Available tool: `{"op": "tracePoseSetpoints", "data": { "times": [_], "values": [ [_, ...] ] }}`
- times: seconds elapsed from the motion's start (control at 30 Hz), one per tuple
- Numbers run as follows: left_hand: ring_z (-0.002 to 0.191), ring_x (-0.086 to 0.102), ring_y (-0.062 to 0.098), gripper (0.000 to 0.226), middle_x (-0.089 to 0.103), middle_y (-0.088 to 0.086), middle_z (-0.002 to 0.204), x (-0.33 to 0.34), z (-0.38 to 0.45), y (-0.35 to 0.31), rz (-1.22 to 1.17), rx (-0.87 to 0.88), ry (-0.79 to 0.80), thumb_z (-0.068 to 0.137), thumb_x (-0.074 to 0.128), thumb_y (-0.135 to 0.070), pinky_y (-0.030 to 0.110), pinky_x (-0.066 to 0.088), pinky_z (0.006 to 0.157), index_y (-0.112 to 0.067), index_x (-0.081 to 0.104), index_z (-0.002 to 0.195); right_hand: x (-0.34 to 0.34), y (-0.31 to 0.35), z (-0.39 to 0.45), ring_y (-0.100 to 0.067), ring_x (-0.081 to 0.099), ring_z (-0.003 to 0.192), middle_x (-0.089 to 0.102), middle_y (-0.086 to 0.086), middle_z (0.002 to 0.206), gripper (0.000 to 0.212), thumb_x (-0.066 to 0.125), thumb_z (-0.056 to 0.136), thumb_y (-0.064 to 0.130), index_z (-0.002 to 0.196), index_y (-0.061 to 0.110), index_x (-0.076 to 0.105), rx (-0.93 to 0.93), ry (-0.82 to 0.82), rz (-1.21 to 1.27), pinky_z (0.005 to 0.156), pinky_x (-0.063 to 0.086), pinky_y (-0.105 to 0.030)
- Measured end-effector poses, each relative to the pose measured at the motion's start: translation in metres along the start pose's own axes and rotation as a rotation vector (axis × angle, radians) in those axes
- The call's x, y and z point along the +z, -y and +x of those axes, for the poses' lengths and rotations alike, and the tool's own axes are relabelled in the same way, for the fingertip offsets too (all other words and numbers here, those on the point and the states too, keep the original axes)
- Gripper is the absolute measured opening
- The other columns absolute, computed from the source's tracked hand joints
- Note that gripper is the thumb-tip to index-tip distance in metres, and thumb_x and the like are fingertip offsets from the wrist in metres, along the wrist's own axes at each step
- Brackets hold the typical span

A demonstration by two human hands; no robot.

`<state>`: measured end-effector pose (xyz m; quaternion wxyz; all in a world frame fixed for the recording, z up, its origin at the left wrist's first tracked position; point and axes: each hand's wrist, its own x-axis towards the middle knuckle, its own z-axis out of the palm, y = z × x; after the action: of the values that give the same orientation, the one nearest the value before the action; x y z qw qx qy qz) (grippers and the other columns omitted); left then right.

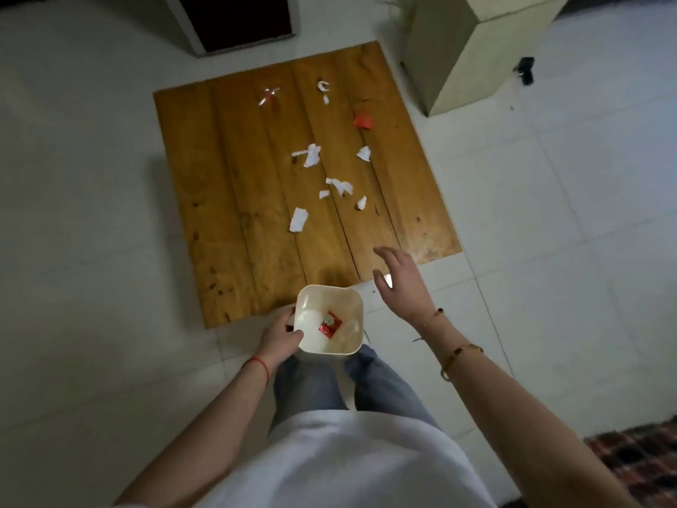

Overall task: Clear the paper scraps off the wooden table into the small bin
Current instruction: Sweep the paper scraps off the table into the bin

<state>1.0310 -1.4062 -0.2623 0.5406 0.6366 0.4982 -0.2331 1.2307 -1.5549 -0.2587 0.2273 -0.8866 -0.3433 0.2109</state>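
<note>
A low wooden table stands on the tiled floor ahead of me. Several white paper scraps lie on its right half, among them a long one, a crossed pair and a torn cluster. A red scrap lies near the right edge, and a red-and-white one at the far side. The small cream bin sits at the table's near edge with a red scrap inside. My left hand grips the bin's left rim. My right hand hovers open over the table's near right corner, holding nothing.
A pale yellow box-like cabinet stands beyond the table's far right corner. A dark doorway or panel lies past the far edge. A patterned rug shows at the lower right. White floor tiles surround the table.
</note>
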Motion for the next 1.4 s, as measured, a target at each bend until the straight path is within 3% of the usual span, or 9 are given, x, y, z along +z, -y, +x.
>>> {"op": "tracePoseSetpoints", "data": {
  "times": [0.13,0.27,0.4,0.6,0.8,1.17,1.3,1.4],
  "values": [
    [0.109,0.059,0.027,0.057,0.06,0.008,0.128,0.023,0.021,0.015,-0.074,-0.047,-0.062,0.083,0.053,-0.01,0.037,0.053,0.087,-0.018,0.045,0.138,0.018,-0.012,0.055,-0.023,0.041,0.129,0.048,-0.005,0.141,0.044,0.046,0.095,0.03,0.137,0.015,0.045,-0.126,0.127,-0.079,0.106,0.04,-0.039],
    [0.105,0.06,0.023,0.06,0.061,0.005,0.125,0.044,0.046,0.027,-0.132,-0.094,-0.098,0.083,0.051,-0.007,0.036,0.053,0.087,-0.023,0.043,0.14,0.047,-0.013,0.108,-0.024,0.04,0.131,0.044,-0.005,0.144,0.047,0.046,0.094,0.031,0.139,0.018,0.041,-0.236,0.239,-0.134,0.101,0.045,-0.044],
    [0.1,0.06,0.021,0.06,0.061,0.001,0.111,0.059,0.072,0.046,-0.182,-0.15,-0.09,0.084,0.051,-0.009,0.034,0.056,0.081,-0.027,0.042,0.141,0.08,-0.007,0.15,-0.026,0.027,0.14,0.033,-0.006,0.151,0.054,0.048,0.094,0.027,0.144,0.015,0.034,-0.287,0.345,-0.146,0.113,0.032,-0.042],
    [0.117,0.057,0.027,0.06,0.057,0.009,0.131,0.077,0.1,0.075,-0.231,-0.207,-0.132,0.085,0.052,-0.009,0.039,0.053,0.092,-0.023,0.041,0.142,0.125,-0.005,0.196,-0.03,0.016,0.145,0.025,-0.008,0.156,0.059,0.045,0.095,0.03,0.148,0.015,0.026,-0.382,0.435,-0.25,0.118,0.019,-0.044],
    [0.11,0.061,0.03,0.059,0.06,0.013,0.126,0.086,0.129,0.087,-0.289,-0.231,-0.165,0.086,0.051,-0.01,0.035,0.053,0.088,-0.023,0.04,0.142,0.149,-0.012,0.223,-0.031,0.012,0.146,0.022,-0.009,0.157,0.062,0.045,0.095,0.03,0.15,0.013,0.022,-0.46,0.445,-0.321,0.119,0.013,-0.045],
    [0.108,0.06,0.027,0.062,0.058,0.011,0.125,0.086,0.146,0.084,-0.361,-0.264,-0.133,0.085,0.051,-0.014,0.043,0.052,0.094,-0.026,0.038,0.144,0.168,-0.034,0.202,-0.028,0.013,0.146,0.035,-0.003,0.151,0.054,0.045,0.091,0.033,0.142,0.018,0.038,-0.577,0.406,-0.375,0.119,0.007,-0.047],
    [0.105,0.061,0.025,0.06,0.062,0.007,0.117,0.087,0.145,0.08,-0.363,-0.282,-0.134,0.083,0.051,-0.014,0.043,0.053,0.094,-0.028,0.042,0.141,0.16,-0.044,0.161,-0.028,0.022,0.144,0.049,-0.006,0.142,0.051,0.039,0.087,0.04,0.13,0.015,0.052,-0.69,0.472,-0.326,0.119,0.013,-0.048],
    [0.104,0.063,0.025,0.058,0.064,0.006,0.113,0.093,0.144,0.073,-0.361,-0.268,-0.136,0.083,0.051,-0.012,0.039,0.053,0.093,-0.028,0.044,0.139,0.159,-0.066,0.108,-0.028,0.028,0.141,0.056,-0.007,0.135,0.049,0.047,0.084,0.035,0.126,0.012,0.058,-0.803,0.574,-0.276,0.118,0.017,-0.047]
  ]
}}
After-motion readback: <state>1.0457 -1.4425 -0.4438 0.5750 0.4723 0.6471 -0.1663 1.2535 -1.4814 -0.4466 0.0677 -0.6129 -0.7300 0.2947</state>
